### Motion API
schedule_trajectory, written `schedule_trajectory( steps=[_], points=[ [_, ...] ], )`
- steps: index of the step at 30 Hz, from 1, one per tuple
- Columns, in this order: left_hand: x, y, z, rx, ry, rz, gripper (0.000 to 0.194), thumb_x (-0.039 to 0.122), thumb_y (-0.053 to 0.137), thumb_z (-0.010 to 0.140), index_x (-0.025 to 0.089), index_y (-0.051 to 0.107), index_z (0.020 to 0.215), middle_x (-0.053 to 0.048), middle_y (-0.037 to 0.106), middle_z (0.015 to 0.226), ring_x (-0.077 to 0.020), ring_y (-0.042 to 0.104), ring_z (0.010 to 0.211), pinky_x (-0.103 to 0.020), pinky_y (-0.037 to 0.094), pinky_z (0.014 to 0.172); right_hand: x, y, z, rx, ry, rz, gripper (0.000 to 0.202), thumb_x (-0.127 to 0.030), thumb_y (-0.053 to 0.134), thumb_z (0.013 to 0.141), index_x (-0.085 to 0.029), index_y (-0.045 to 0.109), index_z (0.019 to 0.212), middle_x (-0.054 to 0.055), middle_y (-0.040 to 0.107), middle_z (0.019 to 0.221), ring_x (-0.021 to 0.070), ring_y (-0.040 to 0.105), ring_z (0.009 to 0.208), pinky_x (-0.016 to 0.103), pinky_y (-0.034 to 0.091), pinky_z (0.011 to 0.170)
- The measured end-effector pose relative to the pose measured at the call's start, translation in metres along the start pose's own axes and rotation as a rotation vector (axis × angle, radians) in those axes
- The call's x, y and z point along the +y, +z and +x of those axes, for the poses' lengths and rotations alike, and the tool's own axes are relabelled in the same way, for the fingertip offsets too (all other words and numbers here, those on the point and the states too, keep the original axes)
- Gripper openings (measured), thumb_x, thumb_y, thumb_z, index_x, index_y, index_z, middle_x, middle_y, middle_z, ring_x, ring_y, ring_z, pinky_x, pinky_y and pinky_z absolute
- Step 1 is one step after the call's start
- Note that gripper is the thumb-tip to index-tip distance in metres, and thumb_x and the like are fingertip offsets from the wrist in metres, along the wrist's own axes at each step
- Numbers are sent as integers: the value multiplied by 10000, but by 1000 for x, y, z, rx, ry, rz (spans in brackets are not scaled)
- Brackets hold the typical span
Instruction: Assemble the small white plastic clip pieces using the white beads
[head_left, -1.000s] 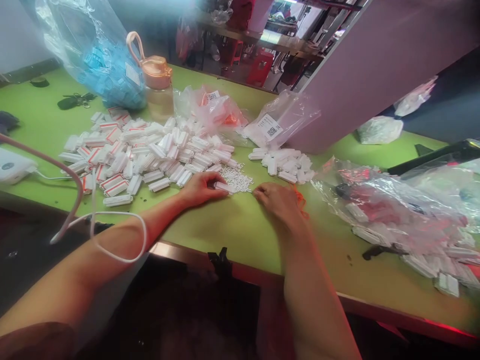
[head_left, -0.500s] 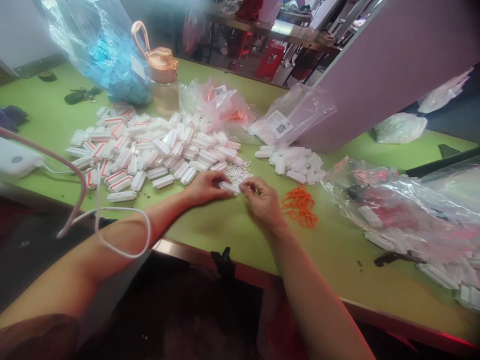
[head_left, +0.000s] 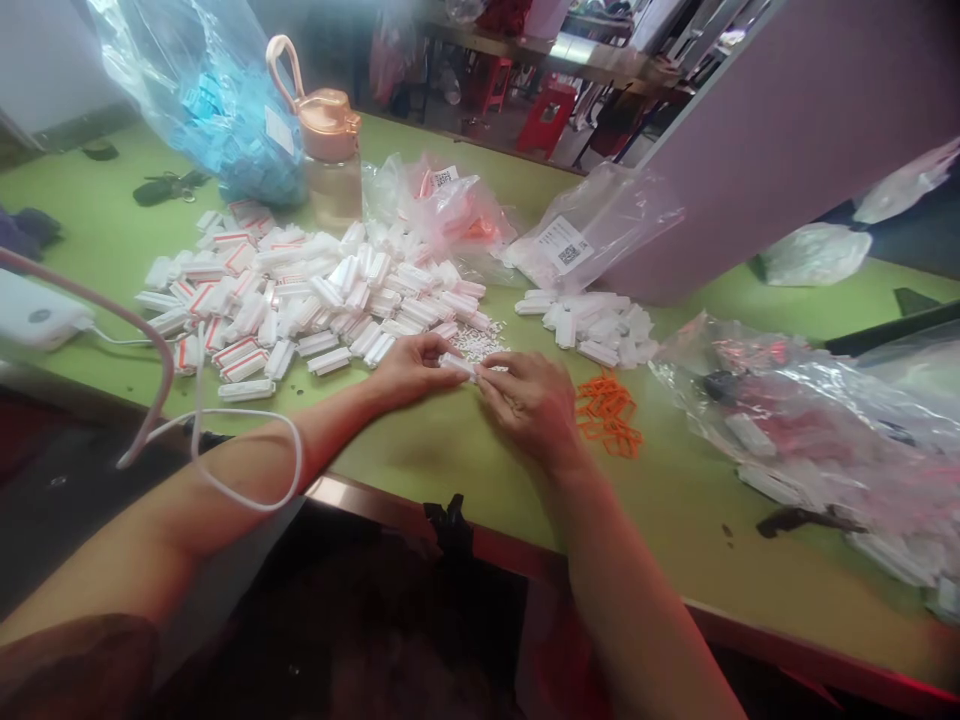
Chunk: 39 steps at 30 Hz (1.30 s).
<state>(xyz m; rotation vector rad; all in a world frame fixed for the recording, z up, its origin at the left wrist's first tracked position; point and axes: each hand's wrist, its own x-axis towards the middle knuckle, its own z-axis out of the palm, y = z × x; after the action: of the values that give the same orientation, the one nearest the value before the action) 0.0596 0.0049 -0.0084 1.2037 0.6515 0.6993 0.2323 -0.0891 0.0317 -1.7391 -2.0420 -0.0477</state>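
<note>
My left hand [head_left: 417, 372] is closed on one end of a white plastic piece [head_left: 457, 366] low over the green table. My right hand [head_left: 531, 402] meets the piece's other end, its fingers pinched together; whatever is between them is too small to make out. Just beyond my hands lie tiny white parts [head_left: 480, 342]. A big heap of white pieces [head_left: 322, 290], some with orange strips, spreads to the left. Orange frames [head_left: 609, 412] lie to the right of my right hand, and a smaller group of white pieces [head_left: 596, 325] is behind them.
A bottle [head_left: 330, 160] and a bag of blue parts [head_left: 240, 130] stand at the back left. A white cable [head_left: 300, 450] loops above my left forearm. Clear bags [head_left: 810, 400] with white pieces cover the right side. A partition [head_left: 780, 140] rises at the back right.
My right hand has turned and its fingers have moved left, onto the end of the white piece. My left hand has barely moved. The whole view has shifted slightly.
</note>
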Motion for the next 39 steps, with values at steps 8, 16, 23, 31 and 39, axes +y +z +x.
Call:
schedule_trajectory(
  steps=[8, 16, 23, 31, 39],
  points=[
    [3, -1, 0, 41, -22, 90, 453, 380, 857, 564, 135, 624, 864, -18, 684, 700, -103, 620, 590, -239, 485, 575, 33, -15, -2, 77, 328, 209, 293, -396, 484, 914, -213, 712, 887, 81, 693, 942, 220, 611, 873, 344, 440, 756],
    [2, -4, 2, 47, 31, 257, 447, 418, 836, 576, 145, 665, 886, -2, 669, 692, -94, 594, 608, -222, 467, 577, 40, -13, -5, -211, 403, -22, 146, -295, 574, 831, -230, 705, 817, 62, 712, 921, 232, 595, 854, 349, 349, 718],
    [1, -5, 2, 22, 49, 345, 456, 448, 813, 603, 150, 680, 921, -20, 690, 760, -104, 612, 655, -224, 469, 596, 32, -18, -3, -190, 416, 80, 171, -318, 532, 855, -214, 660, 810, 58, 703, 813, 197, 579, 728, 323, 369, 671],
    [5, -1, -1, -67, 42, 278, 407, 395, 809, 622, 129, 680, 901, -13, 664, 717, -84, 574, 612, -211, 445, 575, 11, 0, 1, -21, 312, 559, 215, -411, 568, 848, -204, 625, 836, 32, 656, 822, 166, 573, 754, 304, 459, 713],
    [12, 2, -3, -75, 49, 314, 396, 387, 814, 615, 120, 687, 878, 34, 574, 617, -45, 462, 537, -202, 398, 551, 6, 12, 2, 49, 238, 583, 134, -338, 577, 844, -218, 604, 791, 55, 635, 949, 173, 568, 838, 329, 470, 777]
  ],
)
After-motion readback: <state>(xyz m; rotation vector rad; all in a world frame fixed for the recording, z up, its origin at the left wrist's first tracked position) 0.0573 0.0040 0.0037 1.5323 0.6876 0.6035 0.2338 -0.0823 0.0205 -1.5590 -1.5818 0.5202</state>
